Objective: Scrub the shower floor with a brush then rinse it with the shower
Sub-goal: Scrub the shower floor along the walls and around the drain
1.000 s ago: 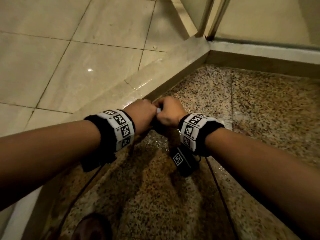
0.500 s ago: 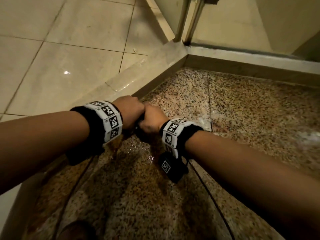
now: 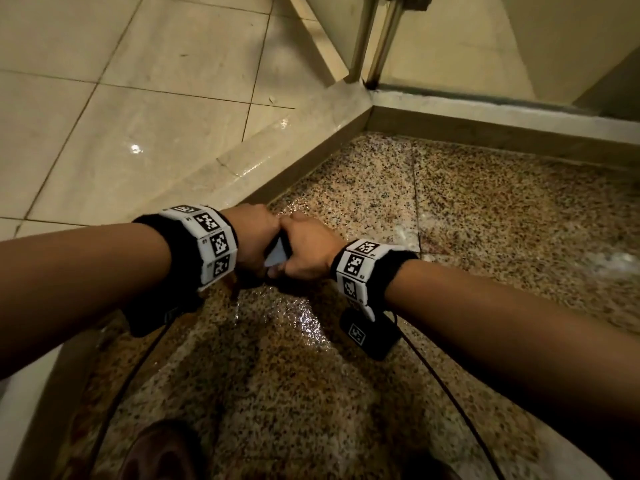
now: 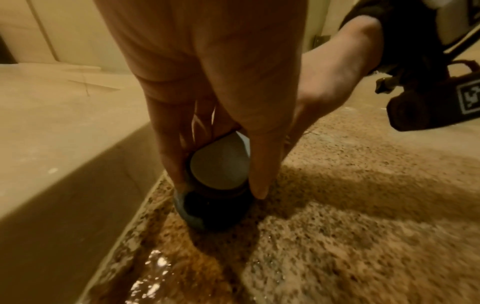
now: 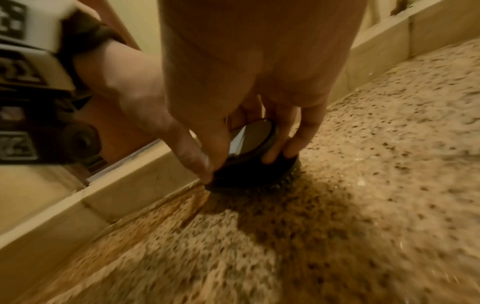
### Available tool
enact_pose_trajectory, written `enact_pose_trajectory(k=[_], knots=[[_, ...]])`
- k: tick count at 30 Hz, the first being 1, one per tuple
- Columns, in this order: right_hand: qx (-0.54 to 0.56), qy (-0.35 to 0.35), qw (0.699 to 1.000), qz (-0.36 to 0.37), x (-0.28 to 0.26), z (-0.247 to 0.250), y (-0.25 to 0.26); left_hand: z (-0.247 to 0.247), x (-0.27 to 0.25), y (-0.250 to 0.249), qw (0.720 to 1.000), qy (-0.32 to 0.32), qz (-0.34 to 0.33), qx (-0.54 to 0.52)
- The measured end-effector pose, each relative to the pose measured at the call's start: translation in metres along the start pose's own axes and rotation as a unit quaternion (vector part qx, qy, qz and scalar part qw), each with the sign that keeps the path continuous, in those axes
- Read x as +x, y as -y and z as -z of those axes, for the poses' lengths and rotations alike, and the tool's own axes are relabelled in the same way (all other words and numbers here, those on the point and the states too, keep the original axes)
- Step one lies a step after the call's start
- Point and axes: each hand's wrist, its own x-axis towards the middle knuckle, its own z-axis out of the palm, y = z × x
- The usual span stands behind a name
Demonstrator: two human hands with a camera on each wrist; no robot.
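Note:
A round dark brush (image 4: 218, 181) with a pale top (image 5: 253, 142) sits bristles-down on the wet speckled shower floor (image 3: 485, 209), close beside the raised curb (image 3: 242, 174). Both hands grip it from opposite sides. My left hand (image 3: 254, 242) curls its fingers (image 4: 257, 164) down around the brush's body. My right hand (image 3: 304, 251) holds the other side, its fingertips (image 5: 293, 148) on the dark rim. In the head view only a sliver of the brush (image 3: 277, 252) shows between the two hands.
A beige tiled bathroom floor (image 3: 121, 116) lies beyond the curb on the left. A metal door frame (image 3: 377, 39) rises at the far corner, with a low wall ledge (image 3: 502, 112) along the back. My shoe (image 3: 162, 452) stands on the floor below. Thin cables (image 3: 460, 403) trail from the wristbands.
Both hands with the brush have slid along the curb, nearer to me and away from the far corner. The grip has not changed.

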Motion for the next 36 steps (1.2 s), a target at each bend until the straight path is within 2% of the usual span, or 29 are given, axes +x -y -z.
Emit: enact_pose_trajectory(k=[4, 6, 8, 10, 12, 15, 18, 19, 21, 23, 24, 26, 28, 29, 31, 32, 33, 34, 36], knots=[[0.007, 0.038, 0.998, 0.041, 0.000, -0.011, 0.002, 0.000, -0.006, 0.003, 0.996, 0.085, -0.015, -0.006], [0.028, 0.047, 0.997, 0.048, -0.001, -0.013, 0.001, 0.000, -0.008, 0.006, 0.995, 0.094, -0.014, -0.011], [0.043, 0.023, 0.998, 0.048, 0.001, -0.010, -0.004, 0.001, -0.007, 0.009, 0.999, 0.049, -0.007, 0.003], [0.063, -0.022, 0.998, 0.022, 0.011, 0.001, -0.015, 0.006, 0.003, 0.012, 0.999, -0.037, 0.020, -0.016], [0.047, -0.040, 0.998, -0.002, 0.021, 0.018, -0.023, 0.017, 0.016, 0.011, 0.996, -0.073, 0.035, -0.024], [-0.016, 0.021, 1.000, -0.001, 0.015, 0.020, -0.025, 0.024, 0.022, -0.001, 0.999, -0.019, -0.002, -0.034], [0.042, 0.115, 0.993, 0.004, -0.012, -0.005, -0.028, 0.012, 0.011, -0.020, 0.993, 0.089, -0.078, -0.021], [0.052, 0.120, 0.991, 0.003, -0.014, -0.006, -0.032, 0.013, 0.012, -0.020, 0.992, 0.101, -0.079, -0.009], [0.061, 0.067, 0.996, -0.027, -0.001, 0.008, -0.036, 0.027, 0.022, -0.012, 0.998, 0.061, -0.033, -0.010], [0.010, 0.015, 0.999, -0.040, 0.015, 0.025, -0.036, 0.040, 0.031, -0.006, 1.000, -0.006, 0.018, -0.016], [-0.018, 0.023, 0.999, -0.036, 0.018, 0.028, -0.034, 0.040, 0.034, -0.007, 1.000, -0.009, 0.016, -0.022], [-0.070, 0.117, 0.990, -0.031, 0.006, 0.017, -0.028, 0.028, 0.028, -0.021, 0.998, 0.048, -0.031, -0.036], [-0.066, 0.198, 0.977, -0.035, -0.016, 0.003, -0.028, 0.010, 0.013, -0.034, 0.992, 0.099, -0.072, -0.018], [-0.046, 0.191, 0.980, -0.040, -0.020, 0.004, -0.030, 0.008, 0.012, -0.032, 0.994, 0.087, -0.071, -0.011], [-0.014, 0.095, 0.993, -0.069, -0.012, 0.020, -0.033, 0.021, 0.020, -0.021, 0.999, 0.009, -0.035, -0.024], [-0.027, 0.054, 0.995, -0.077, -0.004, 0.028, -0.034, 0.029, 0.025, -0.017, 1.000, -0.024, -0.013, -0.014], [-0.052, 0.050, 0.995, -0.068, 0.002, 0.034, -0.032, 0.034, 0.030, -0.016, 0.999, -0.037, -0.004, -0.007], [-0.067, 0.088, 0.992, -0.055, 0.004, 0.035, -0.031, 0.033, 0.033, -0.020, 1.000, -0.018, -0.012, -0.021], [-0.092, 0.220, 0.971, -0.034, -0.007, 0.019, -0.029, 0.022, 0.024, -0.038, 0.994, 0.069, -0.055, -0.064]])
